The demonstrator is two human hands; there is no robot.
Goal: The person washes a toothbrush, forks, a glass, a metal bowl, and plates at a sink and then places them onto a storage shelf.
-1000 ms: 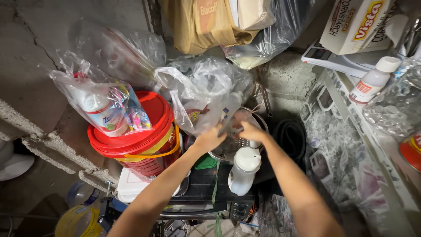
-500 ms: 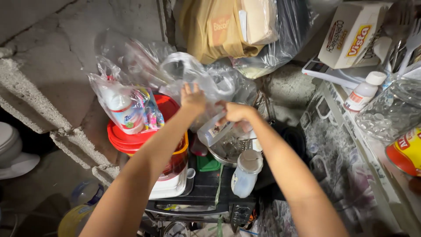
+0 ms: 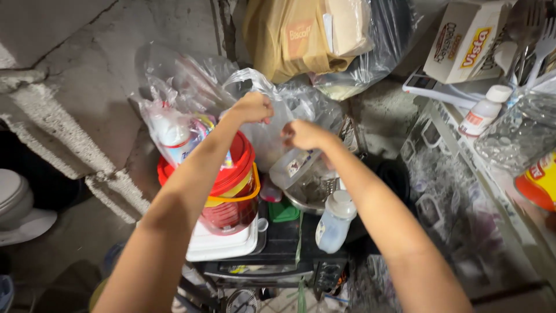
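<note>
Both hands had risen since the earlier view: left hand (image 3: 253, 108) was fisted on the clear plastic bag (image 3: 272, 124) handle, right hand (image 3: 301, 134) fingers pinched its other side, lifting the bag above the steel bowl (image 3: 310, 194) beside the red bucket (image 3: 231, 185).

A white carton (image 3: 466, 37) w/ red-yellow print is seen top right, above a small white bottle w/ red label (image 3: 482, 113). A tan bag (image 3: 292, 35) is hung top centre. A clear plastic bag (image 3: 278, 124) is gripped by left hand (image 3: 253, 108) & right hand (image 3: 301, 134); a labelled bottle (image 3: 295, 165) is seen inside.
</note>
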